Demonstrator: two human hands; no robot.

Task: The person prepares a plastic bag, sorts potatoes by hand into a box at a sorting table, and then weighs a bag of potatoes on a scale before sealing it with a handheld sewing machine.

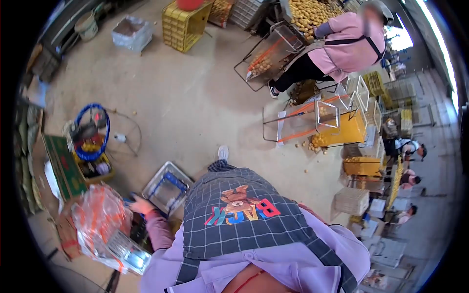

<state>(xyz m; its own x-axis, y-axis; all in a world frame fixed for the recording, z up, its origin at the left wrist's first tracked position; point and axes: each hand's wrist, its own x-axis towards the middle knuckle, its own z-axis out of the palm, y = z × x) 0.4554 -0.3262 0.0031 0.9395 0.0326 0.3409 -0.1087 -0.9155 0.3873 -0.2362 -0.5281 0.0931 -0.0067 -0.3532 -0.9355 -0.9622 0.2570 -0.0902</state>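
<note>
My left hand (140, 204) is low on the left, with its fingers closed around something small and dark blue that I cannot make out. Beside it lies a crumpled heap of clear plastic bags with orange stripes (101, 211). Just to the hand's right, a clear-sided plastic bin with a blue frame inside (168, 188) rests on the floor. My right hand is out of sight; only part of that sleeve shows beside the checked apron (244, 215).
A blue round-rimmed basket (92, 155), a yellow crate (105, 176) and a green carton (62, 163) stand at left. Metal bagging frames (300, 122) are at right. A person in pink (337, 49) works by piled yellow produce (312, 17). Another yellow crate (183, 29) stands at the back.
</note>
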